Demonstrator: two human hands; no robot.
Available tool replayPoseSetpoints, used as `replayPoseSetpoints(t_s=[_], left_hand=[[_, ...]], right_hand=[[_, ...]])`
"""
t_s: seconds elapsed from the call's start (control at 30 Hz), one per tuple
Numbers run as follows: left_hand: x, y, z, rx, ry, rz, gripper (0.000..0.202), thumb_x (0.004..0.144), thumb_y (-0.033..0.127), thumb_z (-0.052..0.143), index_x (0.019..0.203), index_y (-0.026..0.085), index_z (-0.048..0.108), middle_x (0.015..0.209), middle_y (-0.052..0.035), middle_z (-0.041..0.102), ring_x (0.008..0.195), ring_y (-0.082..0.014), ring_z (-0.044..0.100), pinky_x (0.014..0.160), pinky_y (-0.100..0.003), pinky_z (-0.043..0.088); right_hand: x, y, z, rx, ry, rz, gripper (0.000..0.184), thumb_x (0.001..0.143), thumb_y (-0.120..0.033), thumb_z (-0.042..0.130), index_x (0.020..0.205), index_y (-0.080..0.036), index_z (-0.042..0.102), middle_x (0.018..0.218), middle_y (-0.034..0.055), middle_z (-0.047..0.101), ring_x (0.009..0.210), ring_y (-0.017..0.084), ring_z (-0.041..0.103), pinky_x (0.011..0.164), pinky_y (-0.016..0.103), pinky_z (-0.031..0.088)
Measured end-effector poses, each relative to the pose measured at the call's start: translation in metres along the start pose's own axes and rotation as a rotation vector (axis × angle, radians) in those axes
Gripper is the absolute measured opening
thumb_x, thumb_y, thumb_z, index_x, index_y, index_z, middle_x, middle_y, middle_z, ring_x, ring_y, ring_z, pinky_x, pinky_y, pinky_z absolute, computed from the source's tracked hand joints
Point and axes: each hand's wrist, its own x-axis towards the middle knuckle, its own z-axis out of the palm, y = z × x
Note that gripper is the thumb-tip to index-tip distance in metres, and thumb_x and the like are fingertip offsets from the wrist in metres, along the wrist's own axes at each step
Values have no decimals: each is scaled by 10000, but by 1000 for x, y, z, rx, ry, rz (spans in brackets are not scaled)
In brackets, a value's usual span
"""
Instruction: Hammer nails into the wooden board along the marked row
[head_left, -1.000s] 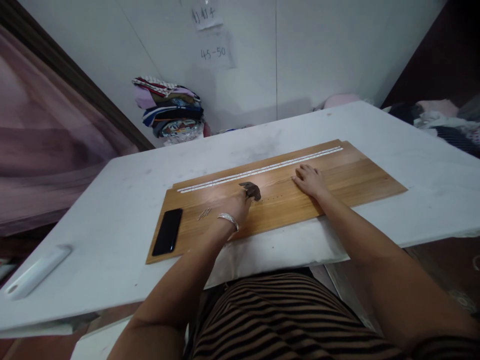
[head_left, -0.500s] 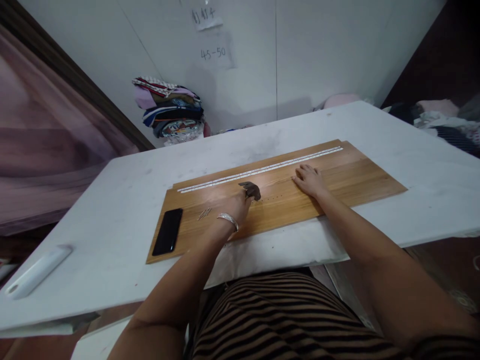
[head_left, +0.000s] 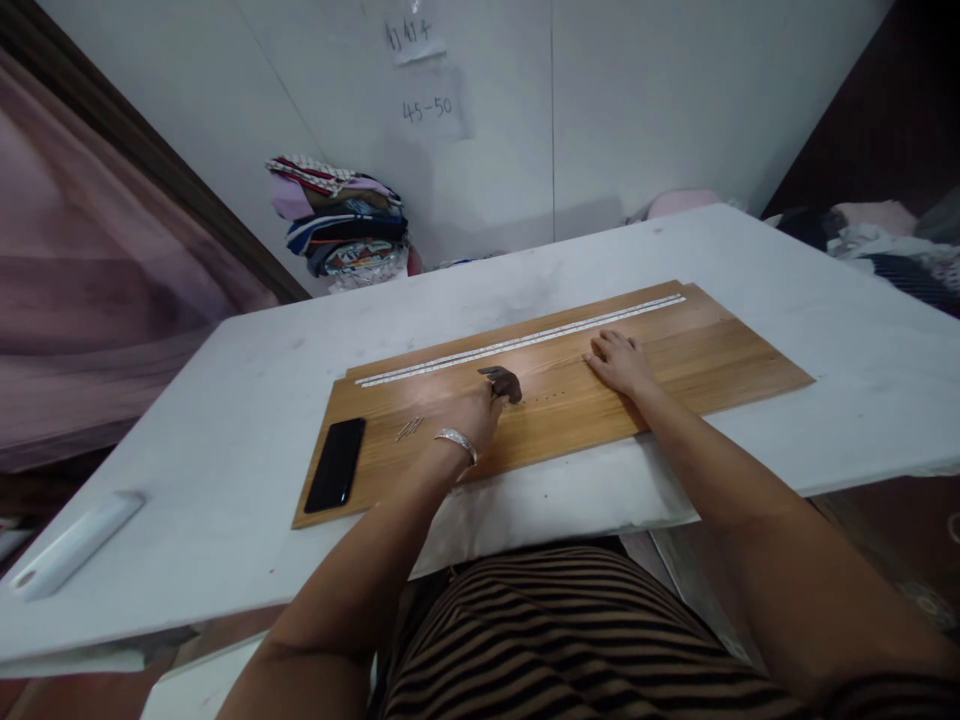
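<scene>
My left hand [head_left: 474,415], with a silver bracelet at its wrist, is closed around a claw hammer [head_left: 502,383]. The dark hammer head is low over the wooden board [head_left: 405,480]; whether it touches the board I cannot tell. Just right of the head runs a row of several small dark dots [head_left: 546,398] in the board. My right hand [head_left: 616,362] lies on the board with its fingers spread and holds nothing. Several loose nails [head_left: 409,429] are to the left of my left hand.
A black phone [head_left: 335,466] lies on the board's left end. Two white marked strips [head_left: 525,341] run along its far side. On the white table [head_left: 247,400] a white curved object [head_left: 79,545] lies at left. Folded clothes [head_left: 345,220] are stacked behind the table by the wall.
Almost nothing differs. Both hands and the hammer stay in the same place, with only a slight shift of the whole view.
</scene>
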Motion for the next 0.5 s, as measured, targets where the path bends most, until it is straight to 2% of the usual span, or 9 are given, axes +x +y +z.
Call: replayPoseSetpoints(t_s=[0.2,0.5], left_hand=[[2,0,3,17,-9,12,318,1030,327,495,1222,150,677,1189,-158,773,1102,-298,734,925,-365,534],[0,1,-1,-8,-14,-10,339,1039,330,474,1244,140,665,1174,-162,776,1075,-293,741,893,-347,536]], right_hand=[[0,1,-1,20,-7,-3,393,999,-473,434,1155,-227,698,1452,173,614,1395,323,483,1132,550,350],[0,1,0,-3,-16,2,398,1009,-478,426,1157,-224,694,1457,169,610,1400,319,481,1134,533,350]])
